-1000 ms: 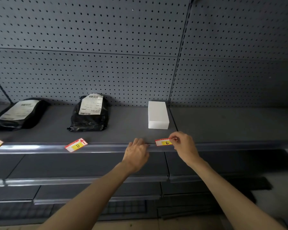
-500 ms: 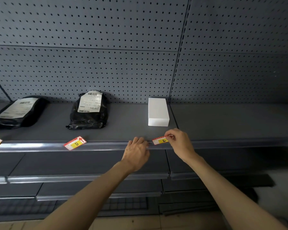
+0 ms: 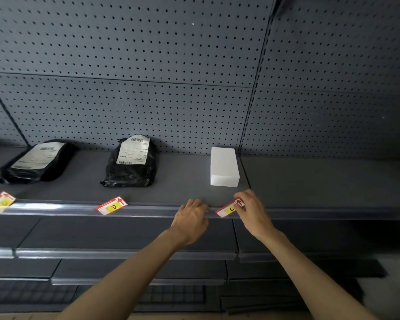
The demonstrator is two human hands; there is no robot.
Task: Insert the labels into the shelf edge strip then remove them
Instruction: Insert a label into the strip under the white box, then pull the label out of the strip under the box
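Observation:
A clear shelf edge strip [image 3: 148, 210] runs along the front of the grey shelf. My right hand [image 3: 252, 213] pinches the right end of a red, white and yellow label marked E [image 3: 228, 210], which is tilted with its lower left corner at the strip. My left hand [image 3: 191, 218] rests with curled fingers on the strip just left of that label. A label marked D [image 3: 112, 205] sits tilted in the strip further left. Another label [image 3: 3, 201] shows at the far left edge.
On the shelf stand two black parcels with white shipping labels [image 3: 131, 161] [image 3: 38, 161] and a white box [image 3: 224, 166], the box just behind my hands. Pegboard backs the shelf. Lower grey shelves [image 3: 125, 234] lie below.
The E label has tilted up at its right end as my right hand lifted slightly. My left hand stays on the strip. The camera view has shifted a little.

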